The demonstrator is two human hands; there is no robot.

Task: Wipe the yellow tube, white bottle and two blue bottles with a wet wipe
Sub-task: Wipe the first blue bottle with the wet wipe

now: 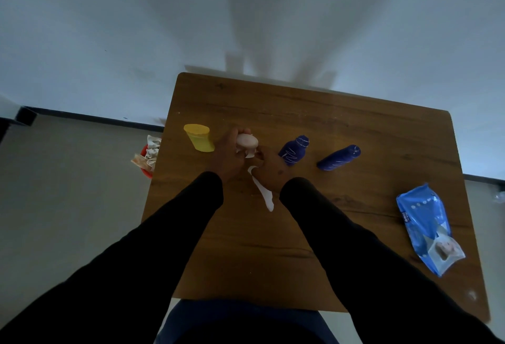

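Observation:
My left hand (228,156) grips the white bottle (247,141), which stands on the wooden table (273,234) with its pale round cap facing up. My right hand (270,171) holds a white wet wipe (263,193) against the bottle's side, and a tail of the wipe hangs down toward me. The yellow tube (199,137) stands just left of my left hand. Two blue bottles (293,151) (338,157) stand to the right of my hands, apart from them.
A blue pack of wet wipes (426,227) lies near the table's right edge. A red bin (147,156) with crumpled used wipes sits on the floor by the table's left edge. A white wall rises behind the table.

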